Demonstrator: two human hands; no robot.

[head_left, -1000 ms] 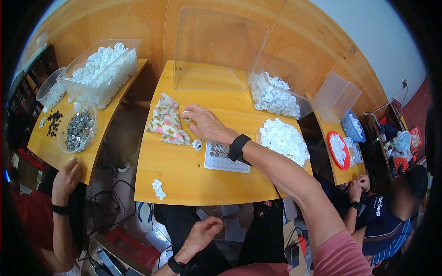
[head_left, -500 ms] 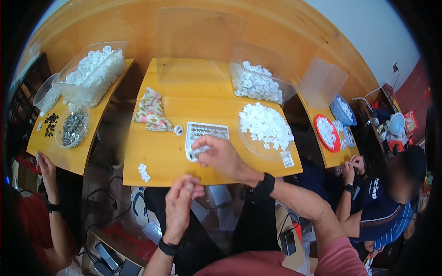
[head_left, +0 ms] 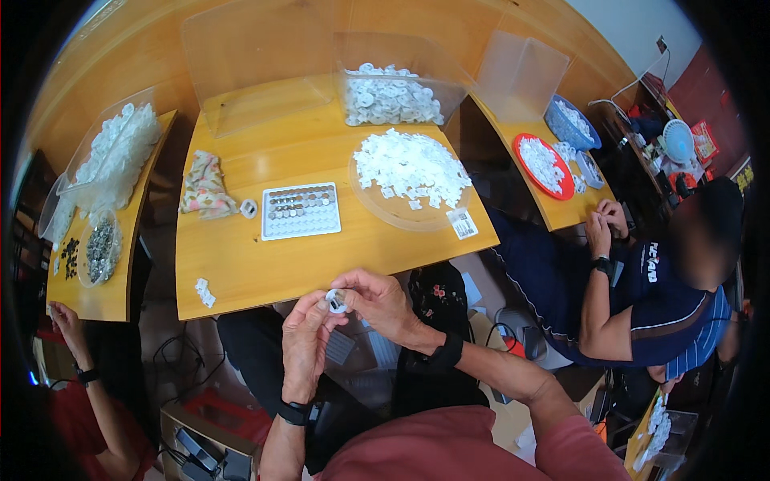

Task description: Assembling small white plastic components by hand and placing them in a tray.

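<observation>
Just off the table's front edge, my left hand (head_left: pixel 305 337) and my right hand (head_left: pixel 381 309) meet, both closed with fingertips pinching a small round white plastic piece (head_left: pixel 336 301). A dark slot shows on its face; the fingers cover its edges. Beyond my hands on the table lies a white tray (head_left: pixel 301 229), its far rows filled with round, silvery button cells (head_left: pixel 301 198). Left of the tray rests another round white piece (head_left: pixel 249 208), beside a floral cloth bundle (head_left: pixel 206 188). A few small white pieces (head_left: pixel 205 293) lie near the front left corner.
A shallow round dish (head_left: pixel 373 210) heaped with small white parts (head_left: pixel 411 168) stands right of the tray. Behind it is a clear bin (head_left: pixel 345 60) of white round pieces. Co-workers sit at both sides; a red plate (head_left: pixel 525 164) is on the right table.
My right hand has drawn back from the tray to my left hand, bringing the white piece; both now hold it. The tray is uncovered, and the view has shifted to the right.
</observation>
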